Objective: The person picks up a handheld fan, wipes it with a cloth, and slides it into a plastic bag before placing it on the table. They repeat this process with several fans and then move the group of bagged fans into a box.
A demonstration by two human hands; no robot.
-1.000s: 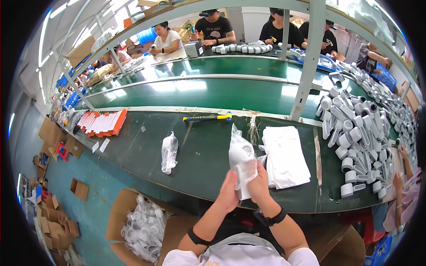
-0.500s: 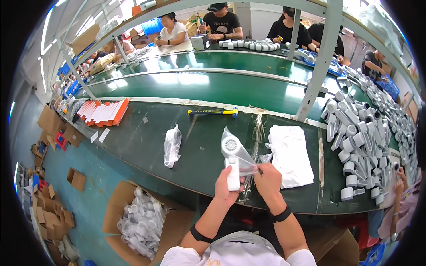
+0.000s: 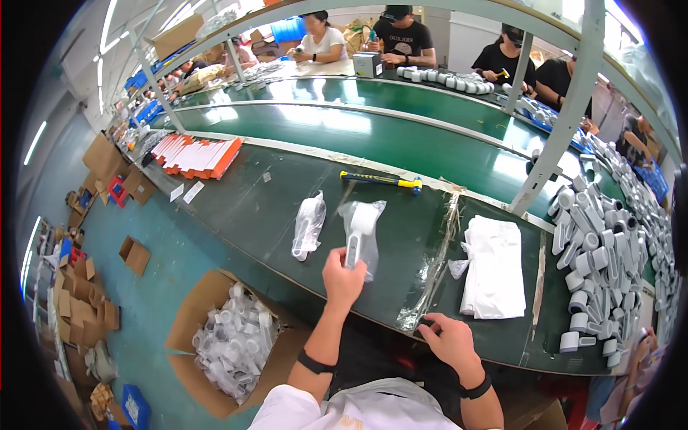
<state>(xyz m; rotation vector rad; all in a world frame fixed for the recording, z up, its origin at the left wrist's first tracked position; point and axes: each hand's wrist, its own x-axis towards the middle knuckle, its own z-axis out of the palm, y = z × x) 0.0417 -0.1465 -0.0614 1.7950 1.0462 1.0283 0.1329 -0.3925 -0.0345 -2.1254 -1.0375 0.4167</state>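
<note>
My left hand is closed round the handle of a white handheld fan inside a clear plastic bag. The fan's round head points away from me, over the dark bench. To its left lies another bagged fan. At the bench's front edge, my right hand has its fingers curled in. Something small and dark shows at its fingertips, but I cannot make it out. Beside that hand, a stack of white plastic bags lies to the right.
A yellow and black hammer lies behind the fans. Orange and white flat cartons sit at far left. Many grey-white fans are heaped at right. A cardboard box of bagged fans stands below. Co-workers sit across the green conveyor.
My right hand has let go of the plastic bag and moved down to the bench edge. My left hand has moved the fan left and turned it over, now inside its bag. The view has shifted.
</note>
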